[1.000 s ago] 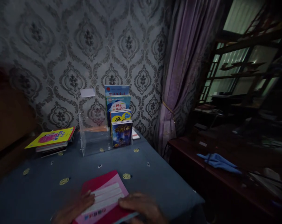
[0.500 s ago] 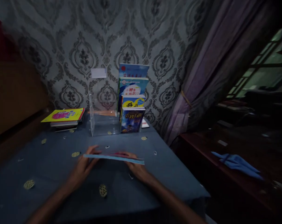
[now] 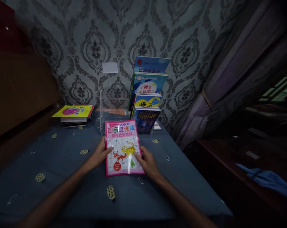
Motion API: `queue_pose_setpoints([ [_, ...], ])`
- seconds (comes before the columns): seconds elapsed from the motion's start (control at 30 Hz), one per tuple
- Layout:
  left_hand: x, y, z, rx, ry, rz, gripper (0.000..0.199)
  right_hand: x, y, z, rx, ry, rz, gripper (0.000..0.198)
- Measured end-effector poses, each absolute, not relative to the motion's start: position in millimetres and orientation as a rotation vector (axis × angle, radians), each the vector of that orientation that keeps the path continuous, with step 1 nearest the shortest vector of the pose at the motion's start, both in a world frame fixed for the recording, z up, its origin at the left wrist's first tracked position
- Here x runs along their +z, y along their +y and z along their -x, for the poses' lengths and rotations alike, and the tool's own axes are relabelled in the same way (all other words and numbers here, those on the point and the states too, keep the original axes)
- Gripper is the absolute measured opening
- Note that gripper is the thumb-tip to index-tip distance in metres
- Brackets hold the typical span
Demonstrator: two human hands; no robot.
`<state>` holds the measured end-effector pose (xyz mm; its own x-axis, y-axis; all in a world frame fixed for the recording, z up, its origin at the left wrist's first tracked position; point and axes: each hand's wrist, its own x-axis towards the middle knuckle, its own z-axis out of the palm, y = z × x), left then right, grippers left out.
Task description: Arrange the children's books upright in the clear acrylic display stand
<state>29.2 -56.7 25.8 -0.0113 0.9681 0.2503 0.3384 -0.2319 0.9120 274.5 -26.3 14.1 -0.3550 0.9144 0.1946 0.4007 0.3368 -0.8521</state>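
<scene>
A pink picture book (image 3: 121,148) with a fox and a striped yellow cat on its cover is upright and tilted, facing me, above the table. My left hand (image 3: 102,152) grips its left edge, thumb on the cover. On the right edge my right hand (image 3: 147,161) is closed the same way. Behind the book, a clear acrylic rack (image 3: 101,110) stands near the wall; the pink book hides part of its front. Several books are stepped in its right side, with a dark blue book (image 3: 147,118) in front and a pale blue one (image 3: 153,65) at the back.
A stack of books (image 3: 73,114) with a yellow one on top lies at the table's left rear. The blue patterned tablecloth (image 3: 69,177) covers the table. A tied purple curtain (image 3: 198,114) hangs at right, above a dark red surface (image 3: 212,158) with a blue cloth (image 3: 264,179).
The book, earlier seen edge-on and low in both hands, now has its pink cover turned up toward me. My view has shifted slightly left.
</scene>
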Motion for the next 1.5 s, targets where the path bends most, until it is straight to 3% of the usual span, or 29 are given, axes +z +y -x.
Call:
queue_pose_setpoints([
  [0.17,1,-57,-23,0.904,1.523,-1.568,0.069,10,-26,-279,0.866,-2.143,1.423,0.019],
  [0.37,19,-60,-24,0.373,1.89,-1.972,0.039,12,-24,-278,0.738,-2.311,1.6,0.024],
  [0.5,31,-53,-29,0.102,2.106,-2.259,0.034,22,-24,-280,0.564,-2.41,1.724,0.028],
  [0.67,19,-30,-23,0.172,2.022,-2.343,0.044,34,-19,-268,0.341,-2.482,1.688,0.028],
  [0.93,-28,-17,-2,0.535,1.884,-2.458,0.048,21,13,-181,0.613,-2.644,0.786,0.055],
  [1.13,-33,-14,2,0.561,1.838,-2.478,0.049,11,33,-156,0.733,-2.665,0.803,0.063],
  [1.5,-23,-18,-5,0.414,1.982,-2.47,0.051,4,42,-173,0.621,-2.688,0.841,0.061],
])
